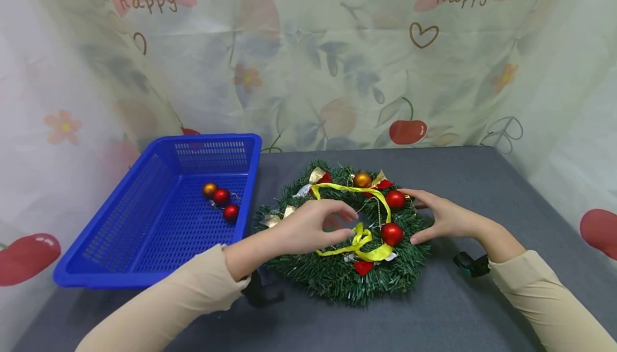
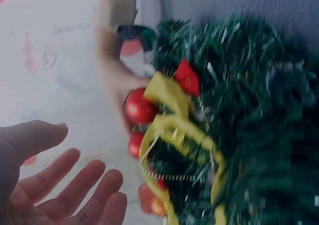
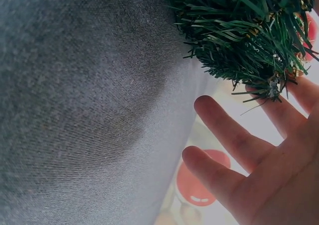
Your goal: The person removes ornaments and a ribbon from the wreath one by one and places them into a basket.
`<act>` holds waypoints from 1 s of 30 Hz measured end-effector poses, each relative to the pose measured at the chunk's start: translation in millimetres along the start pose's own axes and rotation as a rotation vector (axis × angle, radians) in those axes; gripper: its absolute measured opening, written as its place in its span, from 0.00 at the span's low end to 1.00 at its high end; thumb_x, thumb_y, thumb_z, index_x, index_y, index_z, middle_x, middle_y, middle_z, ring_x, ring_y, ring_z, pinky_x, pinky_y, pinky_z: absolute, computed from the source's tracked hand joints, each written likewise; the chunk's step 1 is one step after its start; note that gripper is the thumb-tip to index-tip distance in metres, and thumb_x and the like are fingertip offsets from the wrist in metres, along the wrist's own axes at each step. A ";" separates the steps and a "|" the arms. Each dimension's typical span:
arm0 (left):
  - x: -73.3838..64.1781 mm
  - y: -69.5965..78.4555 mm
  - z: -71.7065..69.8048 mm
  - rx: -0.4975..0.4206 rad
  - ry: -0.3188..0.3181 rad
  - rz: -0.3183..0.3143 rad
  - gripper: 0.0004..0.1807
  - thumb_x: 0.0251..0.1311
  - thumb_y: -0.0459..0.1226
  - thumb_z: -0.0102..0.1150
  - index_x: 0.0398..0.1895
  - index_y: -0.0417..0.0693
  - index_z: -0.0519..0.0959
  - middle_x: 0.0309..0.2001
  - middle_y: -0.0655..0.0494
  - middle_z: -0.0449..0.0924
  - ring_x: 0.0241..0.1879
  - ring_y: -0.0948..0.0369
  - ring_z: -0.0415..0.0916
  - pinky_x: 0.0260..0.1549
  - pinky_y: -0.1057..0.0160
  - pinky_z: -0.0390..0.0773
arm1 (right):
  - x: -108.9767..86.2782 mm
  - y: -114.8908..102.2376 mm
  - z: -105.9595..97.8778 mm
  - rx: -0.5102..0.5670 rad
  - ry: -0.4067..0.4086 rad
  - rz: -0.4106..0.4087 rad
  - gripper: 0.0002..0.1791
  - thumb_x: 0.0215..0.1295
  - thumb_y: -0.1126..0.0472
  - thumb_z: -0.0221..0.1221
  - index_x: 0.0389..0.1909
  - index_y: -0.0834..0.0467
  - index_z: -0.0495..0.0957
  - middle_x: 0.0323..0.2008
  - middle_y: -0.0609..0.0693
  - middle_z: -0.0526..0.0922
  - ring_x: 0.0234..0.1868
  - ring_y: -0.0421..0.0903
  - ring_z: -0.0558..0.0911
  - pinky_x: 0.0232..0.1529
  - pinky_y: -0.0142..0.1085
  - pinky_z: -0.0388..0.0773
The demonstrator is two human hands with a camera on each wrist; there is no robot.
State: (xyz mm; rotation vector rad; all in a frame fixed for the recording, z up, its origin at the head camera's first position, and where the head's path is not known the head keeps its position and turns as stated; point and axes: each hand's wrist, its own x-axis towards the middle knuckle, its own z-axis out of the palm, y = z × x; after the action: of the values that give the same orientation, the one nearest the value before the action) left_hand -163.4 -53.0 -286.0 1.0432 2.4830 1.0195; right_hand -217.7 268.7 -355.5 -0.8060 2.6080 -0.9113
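Note:
A green tinsel wreath lies on the grey table, trimmed with red balls, a gold ball, small red and gold bows and a yellow ribbon tied in a bow. Above the wreath's left and middle part hovers my left hand, fingers loosely bent, holding nothing. The left wrist view shows its spread fingers apart from the ribbon. At the wreath's right edge is my right hand, thumb and fingers spread beside the red balls. In the right wrist view, some of its fingers reach past the tinsel.
A blue plastic basket stands left of the wreath, close to it. Inside, near its right wall, lie a gold ball and two red balls. A printed curtain hangs behind the table and along both sides.

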 end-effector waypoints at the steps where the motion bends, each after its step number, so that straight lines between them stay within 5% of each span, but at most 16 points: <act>1: 2.5 1.0 3.6 -0.009 -0.008 0.010 0.16 0.63 0.39 0.55 0.53 0.47 0.75 0.51 0.53 0.79 0.47 0.60 0.79 0.49 0.65 0.77 | -0.1 -0.2 0.0 0.001 0.001 -0.001 0.53 0.49 0.51 0.70 0.71 0.62 0.50 0.69 0.67 0.53 0.61 0.70 0.66 0.57 0.64 0.65; 9: 23.9 0.4 29.8 0.037 -0.018 0.042 0.20 0.63 0.41 0.56 0.58 0.47 0.72 0.56 0.50 0.75 0.50 0.56 0.76 0.47 0.69 0.75 | 0.3 1.8 1.0 0.013 0.010 -0.029 0.52 0.49 0.52 0.70 0.70 0.63 0.50 0.68 0.67 0.55 0.62 0.69 0.65 0.57 0.63 0.65; 16: 42.5 -1.6 47.7 0.096 -0.019 0.008 0.26 0.62 0.44 0.57 0.63 0.51 0.69 0.58 0.51 0.71 0.49 0.59 0.75 0.44 0.71 0.75 | 0.5 3.3 1.6 0.015 0.015 -0.033 0.52 0.49 0.53 0.70 0.70 0.63 0.51 0.68 0.67 0.56 0.62 0.69 0.65 0.56 0.63 0.66; 30: 65.1 -6.2 63.1 0.233 -0.022 -0.008 0.25 0.61 0.47 0.57 0.62 0.56 0.70 0.49 0.54 0.75 0.38 0.65 0.72 0.31 0.75 0.70 | -0.7 3.3 1.3 0.009 0.011 0.002 0.53 0.49 0.52 0.70 0.71 0.61 0.50 0.68 0.68 0.54 0.61 0.71 0.67 0.54 0.65 0.66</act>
State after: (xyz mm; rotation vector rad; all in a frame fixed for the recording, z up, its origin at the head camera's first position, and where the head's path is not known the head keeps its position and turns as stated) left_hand -182.7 21.8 -333.8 1.1013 2.6329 0.7237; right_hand -218.0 270.6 -358.6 -0.7981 2.6115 -0.9286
